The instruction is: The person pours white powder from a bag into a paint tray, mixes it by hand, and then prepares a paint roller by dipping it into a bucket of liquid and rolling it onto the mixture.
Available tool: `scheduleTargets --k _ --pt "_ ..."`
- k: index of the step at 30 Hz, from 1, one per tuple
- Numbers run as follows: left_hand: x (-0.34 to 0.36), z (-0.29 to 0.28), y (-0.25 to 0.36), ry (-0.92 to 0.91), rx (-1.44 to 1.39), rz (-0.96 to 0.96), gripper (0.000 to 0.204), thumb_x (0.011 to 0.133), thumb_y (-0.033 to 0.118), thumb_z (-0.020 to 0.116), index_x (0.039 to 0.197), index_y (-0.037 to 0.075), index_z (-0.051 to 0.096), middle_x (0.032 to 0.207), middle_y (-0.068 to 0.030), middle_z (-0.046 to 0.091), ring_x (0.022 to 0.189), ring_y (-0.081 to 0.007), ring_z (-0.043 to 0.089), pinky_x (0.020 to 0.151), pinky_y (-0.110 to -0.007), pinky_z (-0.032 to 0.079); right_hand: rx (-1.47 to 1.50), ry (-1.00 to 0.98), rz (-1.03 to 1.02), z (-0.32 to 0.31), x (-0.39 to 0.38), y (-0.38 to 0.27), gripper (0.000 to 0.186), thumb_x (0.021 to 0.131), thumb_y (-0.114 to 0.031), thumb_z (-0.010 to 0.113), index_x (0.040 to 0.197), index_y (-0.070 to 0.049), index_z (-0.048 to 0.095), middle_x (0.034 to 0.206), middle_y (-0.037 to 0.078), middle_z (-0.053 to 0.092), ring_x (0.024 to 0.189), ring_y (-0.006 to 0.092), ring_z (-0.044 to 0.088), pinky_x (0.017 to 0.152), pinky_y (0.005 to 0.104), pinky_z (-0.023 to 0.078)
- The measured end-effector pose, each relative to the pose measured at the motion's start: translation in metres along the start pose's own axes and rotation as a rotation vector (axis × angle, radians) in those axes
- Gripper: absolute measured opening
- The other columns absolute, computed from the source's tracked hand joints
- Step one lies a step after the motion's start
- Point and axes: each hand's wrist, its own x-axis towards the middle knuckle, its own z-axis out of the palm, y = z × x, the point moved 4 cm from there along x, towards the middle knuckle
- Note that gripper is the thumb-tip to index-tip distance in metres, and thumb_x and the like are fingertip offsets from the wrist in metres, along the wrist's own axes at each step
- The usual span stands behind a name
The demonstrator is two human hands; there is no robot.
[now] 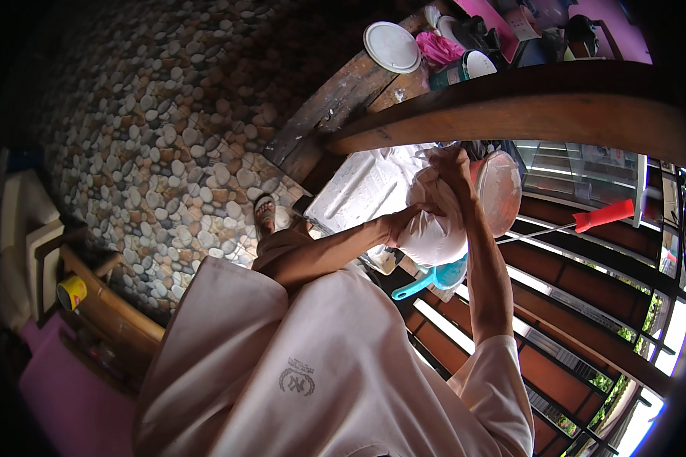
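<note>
A full, rounded white plastic bag [433,238] hangs or rests in front of me, and I cannot tell which. My right hand [454,166] is closed around its gathered top. Lower down, my left hand [405,222] presses against the bag's left side, its fingers curled into the plastic. Below the bag is a light blue plastic dipper [446,274], its handle pointing to the left. A pinkish, stained bucket [501,194] stands just right of my right forearm. Left of the bag lies a white foam-like box [362,186] with a ridged top.
A thick wooden beam [511,114] crosses beyond my hands. Behind it are a white round lid [392,47], a paint tub [476,65] and a pink bag [439,49]. A red-handled tool [604,216] lies by the slatted railing [587,312]. A wooden chair [110,293] stands left.
</note>
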Motion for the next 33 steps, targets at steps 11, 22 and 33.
scheduleTargets --k 11,22,33 --pt "-0.015 0.020 0.007 0.058 0.047 -0.085 0.033 0.081 0.010 0.058 0.113 0.004 0.052 0.105 -0.0074 0.059 0.089 -0.0167 0.061 0.083 -0.028 0.051 -0.129 -0.040 -0.103 0.004 0.003 0.005 0.023 0.073 -0.023 0.064 0.081 -0.001 0.065 0.071 0.015 0.063 0.063 0.0184 0.060 0.060 0.0355 0.047" --pt "-0.009 0.016 0.009 -0.085 0.111 0.108 0.030 0.079 0.026 0.063 0.096 0.001 0.061 0.091 -0.0099 0.067 0.077 -0.0206 0.066 0.080 -0.036 0.054 0.063 0.140 -0.126 0.006 0.006 0.019 0.023 0.069 -0.020 0.068 0.079 0.001 0.066 0.072 0.015 0.066 0.065 0.0221 0.064 0.061 0.0346 0.050" --pt "-0.007 0.006 0.000 0.031 -0.182 -0.197 0.032 0.082 0.029 0.059 0.099 0.001 0.061 0.090 -0.0093 0.067 0.079 -0.0186 0.066 0.079 -0.032 0.053 -0.046 0.101 -0.215 0.022 0.025 0.056 0.019 0.072 -0.010 0.065 0.072 0.006 0.055 0.058 0.002 0.052 0.053 0.0085 0.044 0.045 0.0294 0.038"
